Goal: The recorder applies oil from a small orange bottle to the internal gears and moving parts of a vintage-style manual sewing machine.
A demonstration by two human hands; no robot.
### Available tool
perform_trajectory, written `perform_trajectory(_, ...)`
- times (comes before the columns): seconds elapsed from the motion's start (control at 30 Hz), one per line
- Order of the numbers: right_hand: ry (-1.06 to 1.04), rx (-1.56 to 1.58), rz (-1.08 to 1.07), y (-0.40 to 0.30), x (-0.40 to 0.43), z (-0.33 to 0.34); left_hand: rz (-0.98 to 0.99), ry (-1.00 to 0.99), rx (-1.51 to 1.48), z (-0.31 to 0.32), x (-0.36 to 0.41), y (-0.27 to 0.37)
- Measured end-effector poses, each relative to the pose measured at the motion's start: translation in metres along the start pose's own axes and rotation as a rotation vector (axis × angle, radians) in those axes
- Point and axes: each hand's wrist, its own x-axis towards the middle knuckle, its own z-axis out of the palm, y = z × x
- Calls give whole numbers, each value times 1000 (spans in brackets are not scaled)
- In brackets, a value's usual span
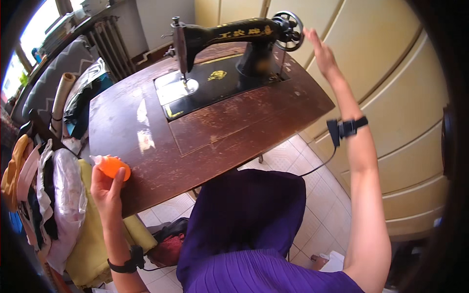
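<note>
My left hand [107, 187] grips a small orange squeeze bottle [114, 167] with a clear nozzle pointing left, above the table's left edge. A black sewing machine [234, 33] with gold decoration stands on the brown wooden table [227, 121]. My right hand [324, 55] is raised at the machine's right end, fingers stretched out and holding nothing. Its fingertips are at the rim of the spoked handwheel [288, 30]; whether they touch it I cannot tell. On the left of the machine, the needle area sits over a shiny metal plate [172, 89].
Clothes and fabric [69, 205] hang and pile up on the left, beside a rolled tube [62, 99]. Yellowish cabinet doors [384, 91] stand close on the right. A radiator [111, 47] is behind. A cable [324, 165] runs from my right wrist strap [347, 128].
</note>
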Motion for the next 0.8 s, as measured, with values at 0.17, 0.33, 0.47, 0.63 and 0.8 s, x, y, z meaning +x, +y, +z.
perform_trajectory(0.17, -186, -215, 253, 65, -141, 9, 29, -1, 10, 5, 3, -2)
perform_trajectory(0.33, -81, -410, 174, 75, -188, 8, 20, 41, 64, 7, 0, -1)
perform_trajectory(0.47, -35, -462, 142, 78, -193, 15, 40, 9, 88, 1, -3, -3)
perform_trajectory(0.63, 2, -482, 160, 74, -195, 19, 75, -33, 68, -5, 2, -14)
perform_trajectory(0.8, 49, -480, 180, 72, -194, 24, 105, -47, 90, -6, 5, -21)
